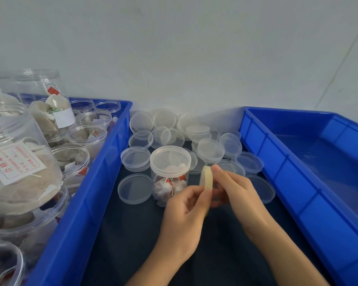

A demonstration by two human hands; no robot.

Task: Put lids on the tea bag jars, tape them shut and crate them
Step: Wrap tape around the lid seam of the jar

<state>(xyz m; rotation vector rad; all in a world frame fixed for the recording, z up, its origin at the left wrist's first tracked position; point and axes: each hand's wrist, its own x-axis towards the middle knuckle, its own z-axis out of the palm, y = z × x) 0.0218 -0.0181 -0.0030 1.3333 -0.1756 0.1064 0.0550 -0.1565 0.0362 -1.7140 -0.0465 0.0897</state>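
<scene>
A small packing workshop here — blue plastic crates [103, 162], loose clear lids [135, 188], jars of tea bags [19, 162] — against a bare wall [174, 48].

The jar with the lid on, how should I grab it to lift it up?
Probably wrap one hand round the jar's clear wall, just below its lid, coming from the near left. It stands upright, and both hands with the tape roll crowd its right.
</scene>
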